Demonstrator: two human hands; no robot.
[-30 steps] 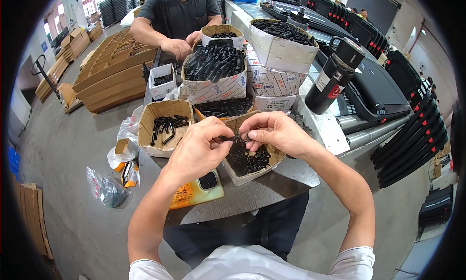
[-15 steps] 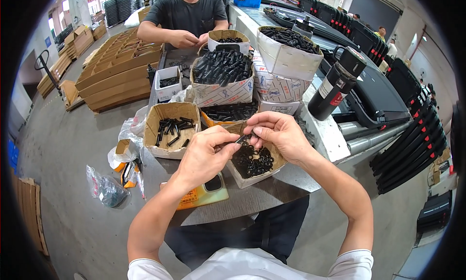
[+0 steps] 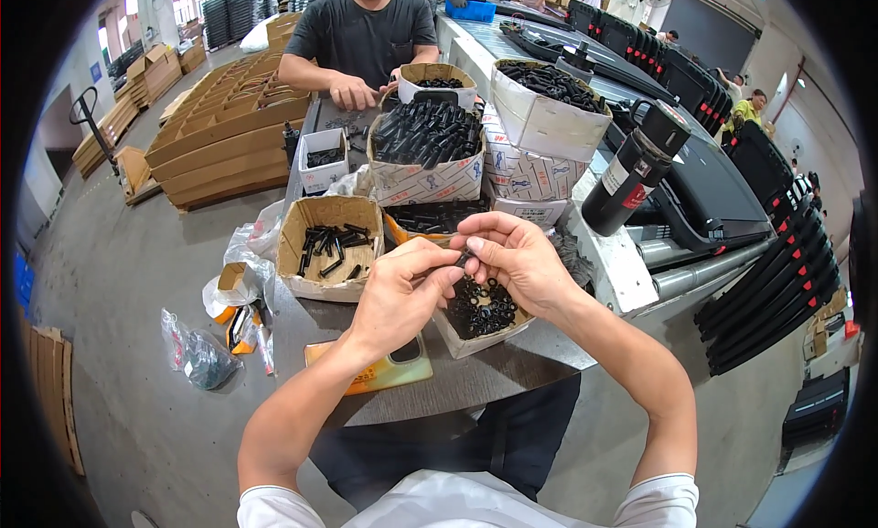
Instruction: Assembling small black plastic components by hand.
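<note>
one left hand and one right hand pinch apparently one dark piece, grips nearly closed, above one carton.

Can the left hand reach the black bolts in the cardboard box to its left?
Probably yes: the box stands open beside the left hand and nothing covers the black bolts. That hand, though, is busy at a small black part with the right hand.
</note>
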